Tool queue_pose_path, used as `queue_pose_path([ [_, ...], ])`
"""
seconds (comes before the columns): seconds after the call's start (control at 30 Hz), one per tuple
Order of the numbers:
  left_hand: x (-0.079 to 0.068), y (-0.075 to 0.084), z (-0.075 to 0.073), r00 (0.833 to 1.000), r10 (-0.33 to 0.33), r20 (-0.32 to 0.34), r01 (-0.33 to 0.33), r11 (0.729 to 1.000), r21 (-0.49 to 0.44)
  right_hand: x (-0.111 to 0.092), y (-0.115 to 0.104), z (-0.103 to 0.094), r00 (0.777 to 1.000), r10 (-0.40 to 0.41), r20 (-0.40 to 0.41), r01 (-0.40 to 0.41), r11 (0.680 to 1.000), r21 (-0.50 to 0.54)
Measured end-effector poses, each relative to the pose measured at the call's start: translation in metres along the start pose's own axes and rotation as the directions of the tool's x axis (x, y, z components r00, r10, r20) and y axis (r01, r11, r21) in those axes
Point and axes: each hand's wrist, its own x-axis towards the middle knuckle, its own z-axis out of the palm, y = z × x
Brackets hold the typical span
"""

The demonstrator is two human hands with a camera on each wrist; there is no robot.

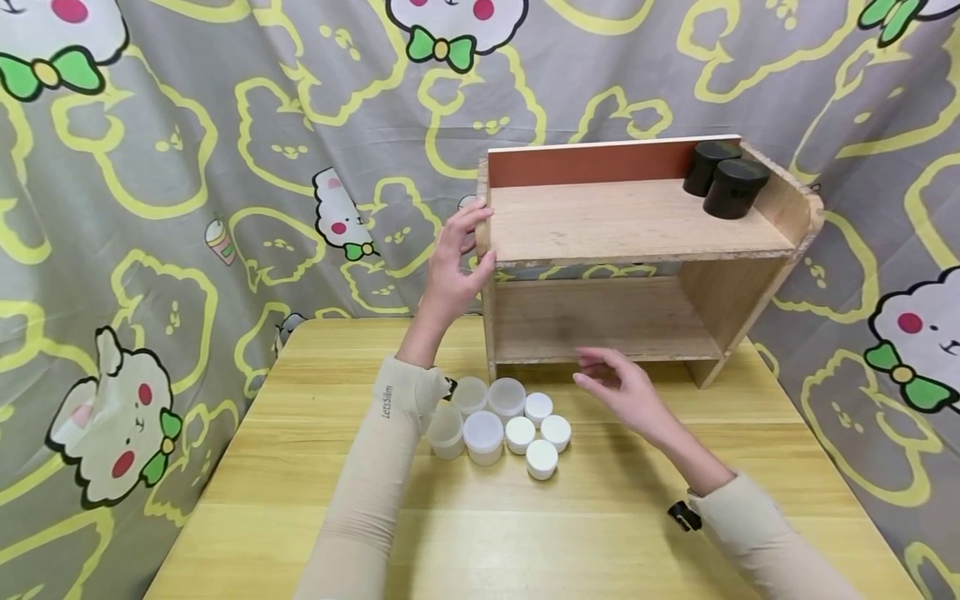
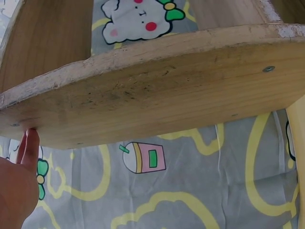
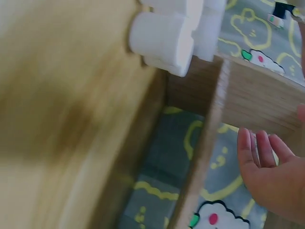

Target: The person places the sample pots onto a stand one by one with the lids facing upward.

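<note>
A small two-tier wooden shelf [image 1: 637,221] stands at the back of the table. My left hand [image 1: 453,267] touches its left side panel [image 2: 157,95] near the top. Fingers [image 2: 31,148] lie straight against the panel's outer face in the left wrist view. In front of the lower board, my right hand [image 1: 618,387] hovers with loosely bent fingers and holds nothing. Between my forearms is a group of tubs: several larger translucent ones [image 1: 483,437] at the left and several small white lidded jars [image 1: 542,458] at the right. My left sleeve partly hides the leftmost tub.
Two black lidded jars [image 1: 735,187] stand at the right end of the shelf's top board. The lower board [image 1: 600,321] spans between the side panels. A patterned grey curtain [image 1: 300,167] hangs behind the wooden table [image 1: 525,542].
</note>
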Motion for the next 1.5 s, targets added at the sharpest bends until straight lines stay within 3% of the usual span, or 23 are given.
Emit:
queue_pose_path([
  [0.27,0.001,0.0,0.0,1.0,0.008,-0.016,-0.009,0.998,-0.056,0.001,0.018,0.013,0.992,0.021,0.124,-0.02,1.0,-0.007],
  [0.63,0.001,0.001,-0.001,1.0,0.007,0.003,-0.007,1.0,-0.004,0.0,0.037,0.021,0.955,0.033,0.294,-0.04,0.999,0.018],
  [1.1,0.0,-0.001,0.0,1.0,-0.003,0.003,0.003,1.0,-0.015,-0.005,0.052,0.04,0.933,0.019,0.359,-0.016,1.0,-0.011],
  [1.27,0.0,-0.001,0.0,1.0,-0.006,0.003,0.006,1.0,-0.006,-0.006,0.055,0.041,0.927,-0.003,0.375,-0.006,1.0,0.023],
  [1.5,0.0,0.0,0.0,1.0,-0.004,0.0,0.004,1.0,-0.007,-0.007,0.058,0.043,0.93,0.02,0.367,-0.033,0.999,0.029],
])
